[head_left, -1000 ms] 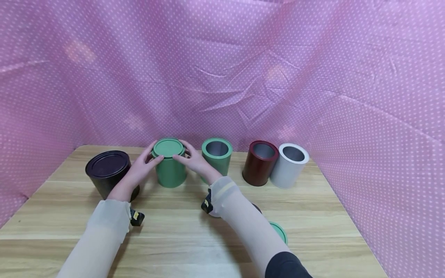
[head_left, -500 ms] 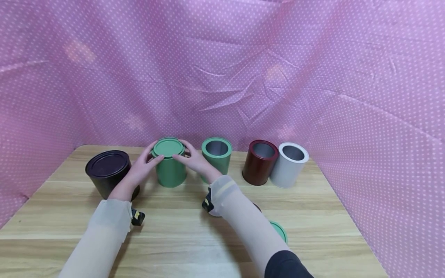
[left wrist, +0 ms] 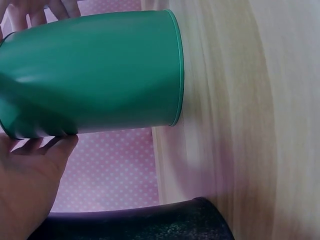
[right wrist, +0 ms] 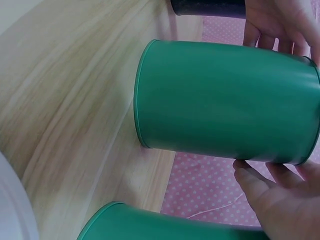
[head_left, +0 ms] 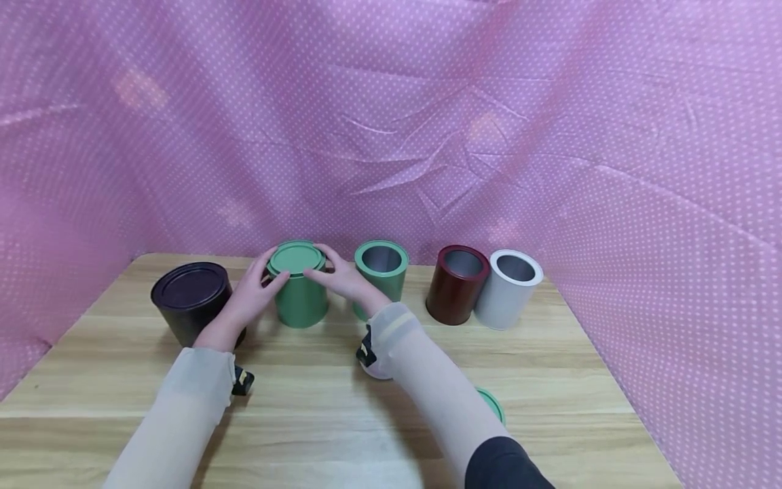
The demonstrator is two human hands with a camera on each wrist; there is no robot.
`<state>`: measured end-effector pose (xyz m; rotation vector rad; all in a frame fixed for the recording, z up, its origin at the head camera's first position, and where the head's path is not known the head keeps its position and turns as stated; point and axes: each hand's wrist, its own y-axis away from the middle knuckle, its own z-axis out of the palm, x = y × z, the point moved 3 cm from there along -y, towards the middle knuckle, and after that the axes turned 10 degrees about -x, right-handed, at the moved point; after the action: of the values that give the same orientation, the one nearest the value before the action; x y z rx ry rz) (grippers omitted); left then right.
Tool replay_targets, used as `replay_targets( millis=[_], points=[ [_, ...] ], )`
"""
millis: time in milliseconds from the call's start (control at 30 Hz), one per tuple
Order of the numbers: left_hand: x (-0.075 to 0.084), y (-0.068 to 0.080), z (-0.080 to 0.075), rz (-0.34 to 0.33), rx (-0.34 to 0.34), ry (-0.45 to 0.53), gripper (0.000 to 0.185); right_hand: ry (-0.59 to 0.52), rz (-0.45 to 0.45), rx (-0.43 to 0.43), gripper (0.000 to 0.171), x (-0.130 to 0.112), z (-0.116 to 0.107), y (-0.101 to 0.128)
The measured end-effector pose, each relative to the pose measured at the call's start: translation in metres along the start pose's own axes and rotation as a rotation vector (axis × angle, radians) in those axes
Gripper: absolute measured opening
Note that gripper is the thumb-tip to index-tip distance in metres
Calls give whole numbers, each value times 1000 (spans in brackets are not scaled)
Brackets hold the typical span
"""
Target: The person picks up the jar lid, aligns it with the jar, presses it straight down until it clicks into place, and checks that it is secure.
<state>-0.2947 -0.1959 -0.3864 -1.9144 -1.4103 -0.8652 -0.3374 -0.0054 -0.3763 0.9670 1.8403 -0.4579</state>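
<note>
A green can (head_left: 301,302) stands upright at the back of the table, with a flat green lid (head_left: 296,258) on its top. My left hand (head_left: 250,292) grips the can's upper rim from the left, thumb at the front and fingers round the side. From the right, my right hand (head_left: 343,277) holds the same rim in a mirrored grip. In both wrist views, fingertips press the can's side close to its top end. Just left of my left wrist stands a black can (head_left: 191,299) with its lid on.
Right of the held can stand an open green can (head_left: 381,272), a dark red can (head_left: 457,288) and a white can (head_left: 507,292), both also open. Partly under my right arm lie a pale lid (head_left: 377,371) and a green lid (head_left: 492,405). Pink dotted cloth (head_left: 391,136) surrounds the table.
</note>
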Motion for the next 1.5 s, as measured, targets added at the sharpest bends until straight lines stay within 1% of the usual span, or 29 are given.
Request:
replay_targets(
  millis=[133,267,467,600,833,1000,1133,1367,1500],
  points=[
    [1,-1,-1,-6,8,-14,72,16,-2,7,67,-1,-1,-2],
    [2,-2,-3,-6,12,-21,73,24,15,13,69,-2,-2,-2],
    [3,-3,-6,-27,13,-56,76,19,16,22,70,-5,-2,-3],
    [2,-3,-6,-22,12,-69,74,14,26,18,70,-3,0,-4],
    [-1,-4,-3,0,8,-45,74,19,18,17,70,-1,1,-3],
    [1,-3,-5,-38,-7,-53,76,49,25,12,72,-1,1,-3],
    [2,-3,-6,-58,-15,-46,78,49,45,9,73,-1,0,-3],
    [1,-4,-5,-60,-8,-38,78,52,39,7,72,-1,-2,-3],
    [1,-4,-5,-49,-6,-38,77,58,40,4,71,-1,-2,-3]
  ],
)
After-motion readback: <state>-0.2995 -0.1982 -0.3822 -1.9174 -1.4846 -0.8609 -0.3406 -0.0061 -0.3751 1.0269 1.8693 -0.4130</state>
